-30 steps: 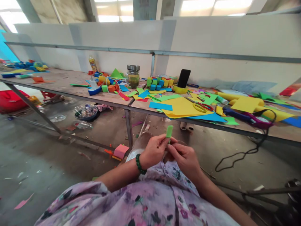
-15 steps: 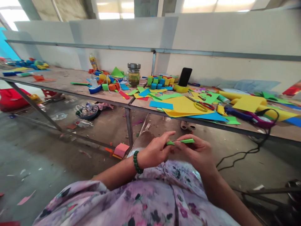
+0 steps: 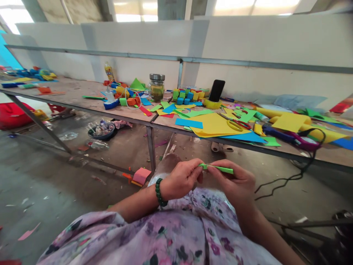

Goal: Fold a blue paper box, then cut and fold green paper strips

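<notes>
A narrow green strip, apparently folded paper (image 3: 225, 170), stretches between my hands above my lap. My left hand (image 3: 182, 179), with a dark green bead bracelet (image 3: 159, 191) at the wrist, pinches the strip's left end between thumb and fingers. The thumb and fingers of my right hand (image 3: 238, 183) close on its middle, and the free right end lies across the fingers. On the table (image 3: 132, 113) beyond are yellow sheets (image 3: 213, 123), a blue paper rectangle (image 3: 188, 123) and scissors with red and yellow handles (image 3: 237, 125).
A lidded glass jar (image 3: 156, 87), a propped phone (image 3: 216, 90) and several coloured paper cubes (image 3: 185, 96) stand along the table. At the right lies a purple and blue tool (image 3: 303, 140) with a black cord hanging down. A basin (image 3: 100, 131) of plastic bottles sits on the floor.
The left fingers, partly extended before, have curled in around the strip's left end. My right hand has shifted slightly right and down, and the strip now slopes down to the right.
</notes>
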`<state>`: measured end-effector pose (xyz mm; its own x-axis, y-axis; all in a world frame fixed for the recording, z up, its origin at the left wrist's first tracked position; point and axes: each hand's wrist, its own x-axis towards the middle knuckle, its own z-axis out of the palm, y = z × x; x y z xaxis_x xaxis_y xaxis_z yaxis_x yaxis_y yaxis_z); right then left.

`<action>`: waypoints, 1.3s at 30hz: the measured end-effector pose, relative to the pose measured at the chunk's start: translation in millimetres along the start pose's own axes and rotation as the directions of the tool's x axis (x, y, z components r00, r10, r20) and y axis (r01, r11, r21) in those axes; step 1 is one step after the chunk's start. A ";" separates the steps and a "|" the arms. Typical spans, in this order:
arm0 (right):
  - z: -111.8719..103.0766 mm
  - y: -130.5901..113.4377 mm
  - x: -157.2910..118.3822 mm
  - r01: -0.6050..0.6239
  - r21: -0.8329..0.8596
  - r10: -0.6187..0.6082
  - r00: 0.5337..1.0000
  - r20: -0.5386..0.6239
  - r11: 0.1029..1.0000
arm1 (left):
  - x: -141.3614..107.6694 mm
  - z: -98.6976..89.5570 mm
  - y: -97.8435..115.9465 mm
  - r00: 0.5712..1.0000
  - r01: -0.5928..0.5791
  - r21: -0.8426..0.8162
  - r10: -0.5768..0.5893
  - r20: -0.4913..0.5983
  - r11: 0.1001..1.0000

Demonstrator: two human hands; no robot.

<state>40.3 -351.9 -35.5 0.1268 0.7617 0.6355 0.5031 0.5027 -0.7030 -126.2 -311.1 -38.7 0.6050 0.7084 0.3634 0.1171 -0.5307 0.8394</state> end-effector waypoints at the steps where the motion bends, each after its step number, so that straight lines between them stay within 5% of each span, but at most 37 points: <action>1: 0.0 -0.3 -0.2 -0.008 0.000 0.008 1.000 -0.006 1.000 | -0.3 0.2 0.9 1.000 0.001 0.009 -0.001 0.002 1.000; 12: -4.1 -3.8 -0.3 0.039 -0.102 -0.038 0.999 0.008 0.994 | -2.7 5.5 0.9 0.994 -0.001 0.021 0.003 -0.113 1.000; 17: -5.9 -1.2 -2.7 0.157 -0.145 -0.152 0.987 0.048 0.977 | -3.8 7.7 2.3 0.988 -0.010 -0.006 0.009 -0.154 1.000; 22: -11.9 -6.8 -12.6 0.486 -0.332 -0.458 0.874 0.162 0.809 | -4.1 9.8 2.6 0.982 -0.067 0.013 0.068 -0.176 0.998; 25: -15.3 -10.9 -15.6 0.586 -0.357 -0.531 0.811 0.247 0.728 | -4.0 11.6 2.9 0.977 -0.097 0.006 0.097 -0.189 0.995; 34: -9.7 -5.3 -15.8 0.594 -0.374 -0.549 0.803 0.231 0.712 | -4.7 26.0 -1.5 0.951 -0.075 -0.119 0.035 -0.307 0.990; 39: -3.1 -4.7 -13.1 0.614 -0.385 -0.575 0.787 0.226 0.689 | -8.5 26.4 -1.3 0.964 -0.083 -0.310 -0.002 -0.265 0.947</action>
<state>38.9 -365.4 -39.5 -0.3822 0.4026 0.8317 0.7539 0.6564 0.0287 -110.7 -328.7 -53.5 0.3746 0.8075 0.4556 -0.1835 -0.4171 0.8902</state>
